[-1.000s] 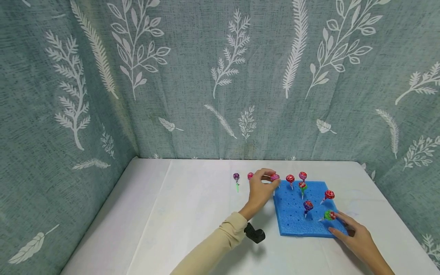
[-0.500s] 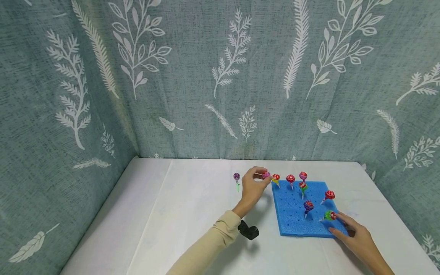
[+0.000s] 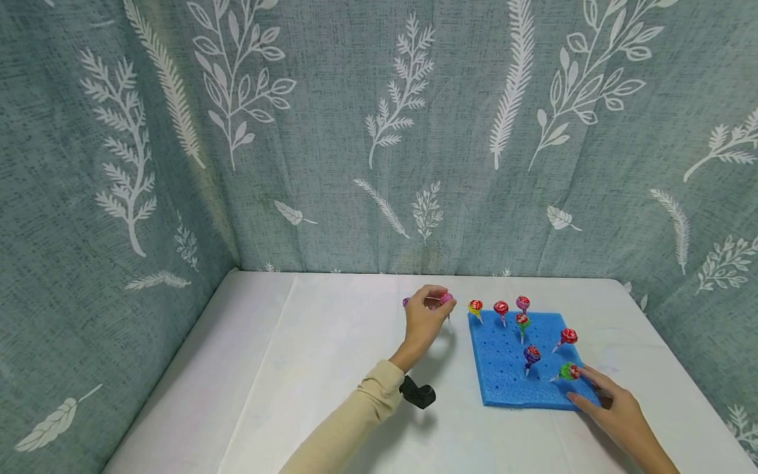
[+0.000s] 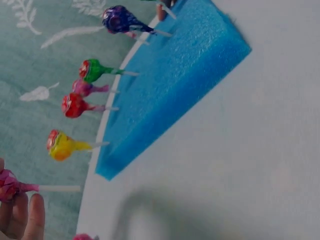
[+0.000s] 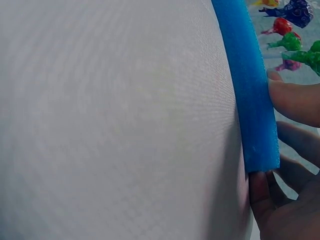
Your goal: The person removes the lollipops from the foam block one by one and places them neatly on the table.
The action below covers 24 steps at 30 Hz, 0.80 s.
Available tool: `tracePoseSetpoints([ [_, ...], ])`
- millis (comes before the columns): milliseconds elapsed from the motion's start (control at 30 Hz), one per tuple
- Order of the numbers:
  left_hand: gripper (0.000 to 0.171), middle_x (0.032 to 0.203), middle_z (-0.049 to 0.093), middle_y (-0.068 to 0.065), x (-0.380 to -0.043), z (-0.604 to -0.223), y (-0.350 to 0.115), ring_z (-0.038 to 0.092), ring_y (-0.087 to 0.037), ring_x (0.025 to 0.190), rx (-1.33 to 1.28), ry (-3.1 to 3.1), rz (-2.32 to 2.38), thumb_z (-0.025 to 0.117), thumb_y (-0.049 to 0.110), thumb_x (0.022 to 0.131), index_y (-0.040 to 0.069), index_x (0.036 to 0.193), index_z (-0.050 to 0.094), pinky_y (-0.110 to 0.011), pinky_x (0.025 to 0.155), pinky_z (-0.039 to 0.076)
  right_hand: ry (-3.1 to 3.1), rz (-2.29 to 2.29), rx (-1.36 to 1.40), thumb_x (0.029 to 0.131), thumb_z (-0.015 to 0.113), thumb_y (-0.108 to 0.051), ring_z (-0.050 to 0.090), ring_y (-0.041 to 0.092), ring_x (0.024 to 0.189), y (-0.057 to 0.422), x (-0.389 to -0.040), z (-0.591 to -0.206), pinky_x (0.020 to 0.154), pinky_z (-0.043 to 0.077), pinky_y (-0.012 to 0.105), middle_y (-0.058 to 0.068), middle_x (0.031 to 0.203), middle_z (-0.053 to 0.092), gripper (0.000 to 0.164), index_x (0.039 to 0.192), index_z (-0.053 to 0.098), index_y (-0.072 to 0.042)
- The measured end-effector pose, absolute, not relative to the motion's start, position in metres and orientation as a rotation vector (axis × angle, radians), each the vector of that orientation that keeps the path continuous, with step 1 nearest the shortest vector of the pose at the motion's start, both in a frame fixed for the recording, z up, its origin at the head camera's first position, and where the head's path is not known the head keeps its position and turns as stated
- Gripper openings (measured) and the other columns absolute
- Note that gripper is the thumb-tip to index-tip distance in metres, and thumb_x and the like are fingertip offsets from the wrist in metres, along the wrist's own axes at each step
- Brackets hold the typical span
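My left hand point(image 3: 422, 327) pinches a pink lollipop point(image 3: 446, 299) by its wrapped head, left of the blue foam board point(image 3: 503, 378). In the left wrist view its white stick points away from the fingers point(image 4: 34, 220), apart from the board. My right hand point(image 3: 617, 409) grips the board's near right corner, thumb and fingers bracing its edges. Several lollipops stand in the board, among them a yellow one point(image 3: 476, 307) at the far left corner, a blue-purple one point(image 3: 531, 355) and a green one point(image 3: 569, 371) beside the right hand.
A purple lollipop point(image 3: 406, 302) lies behind the left hand, mostly hidden. Another pink lollipop point(image 4: 84, 237) shows at the bottom of the left wrist view. A black wrist device point(image 3: 418, 394) hangs below the left sleeve. White cloth point(image 3: 320, 355) covers the table, with a patterned curtain behind.
My left hand has moved left, away from the board's far left corner, carrying the pink lollipop. The yellow lollipop there has come into view. My right hand stays at its corner.
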<state>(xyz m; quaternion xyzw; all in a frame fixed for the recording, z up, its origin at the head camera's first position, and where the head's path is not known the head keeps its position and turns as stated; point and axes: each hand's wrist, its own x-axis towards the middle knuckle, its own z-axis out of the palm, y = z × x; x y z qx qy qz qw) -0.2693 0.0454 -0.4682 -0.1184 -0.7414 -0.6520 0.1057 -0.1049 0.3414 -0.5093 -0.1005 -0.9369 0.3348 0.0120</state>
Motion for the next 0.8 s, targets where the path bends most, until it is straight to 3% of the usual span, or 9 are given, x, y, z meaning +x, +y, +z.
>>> tracePoseSetpoints([
  [333,0.02,0.089,0.066,-0.004,-0.275,-0.47,0.028,0.06,-0.016,0.078,-0.297,-2.18,-1.937,0.076,0.01,0.079,0.003,0.097,0.068,-0.022,0.065,0.05,-2.915,1.033,-0.301,0.088,0.066,-0.038,0.043,0.054,0.115,0.342,-0.105,-0.508,0.087,0.044,0.057,0.037,0.136,0.037,0.07,0.135,0.043,0.008],
  [567,0.021,0.092,0.066,-0.015,-0.28,-0.471,0.021,0.061,-0.028,0.08,-0.28,-2.14,-1.999,0.074,0.005,0.079,-0.002,0.098,0.067,-0.015,0.057,0.047,-2.922,1.003,-0.302,0.088,0.066,-0.038,0.044,0.054,0.115,0.341,-0.105,-0.509,0.087,0.044,0.058,0.037,0.135,0.038,0.07,0.135,0.043,0.008],
  [800,0.02,0.089,0.066,-0.009,-0.283,-0.471,0.013,0.059,-0.015,0.074,-0.222,-2.196,-1.967,0.075,0.009,0.08,0.001,0.097,0.068,-0.02,0.059,0.052,-2.907,1.015,-0.305,0.088,0.067,-0.037,0.044,0.053,0.115,0.341,-0.105,-0.51,0.087,0.045,0.057,0.038,0.135,0.038,0.07,0.135,0.043,0.009],
])
